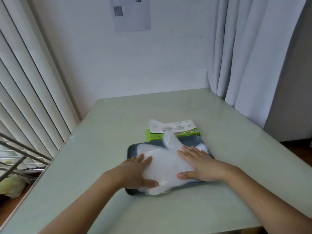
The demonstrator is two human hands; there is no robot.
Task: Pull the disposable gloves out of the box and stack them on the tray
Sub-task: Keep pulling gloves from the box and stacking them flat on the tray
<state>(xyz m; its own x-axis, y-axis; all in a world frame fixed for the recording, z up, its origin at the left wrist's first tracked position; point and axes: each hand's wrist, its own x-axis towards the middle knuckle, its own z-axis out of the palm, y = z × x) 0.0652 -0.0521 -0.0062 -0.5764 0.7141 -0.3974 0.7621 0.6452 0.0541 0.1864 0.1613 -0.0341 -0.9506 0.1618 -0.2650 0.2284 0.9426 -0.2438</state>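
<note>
A dark grey tray (132, 148) lies in the middle of the pale green table. A stack of clear, whitish disposable gloves (166, 163) covers most of it. My left hand (137, 172) presses flat on the stack's left side, fingers straight. My right hand (200, 164) presses flat on the right side, thumb spread toward me. Just behind the tray sits the green and white glove box (184, 130). A crumpled glove (169, 140) trails from its slot down onto the stack, and another bit of plastic sticks out at the box's left end.
The table (94, 149) stands in a corner with a white wall behind. Vertical blinds hang at the left and grey curtains (253, 56) at the right. A metal rack (18, 157) stands beside the table's left edge. A printed sheet (130, 13) is on the wall.
</note>
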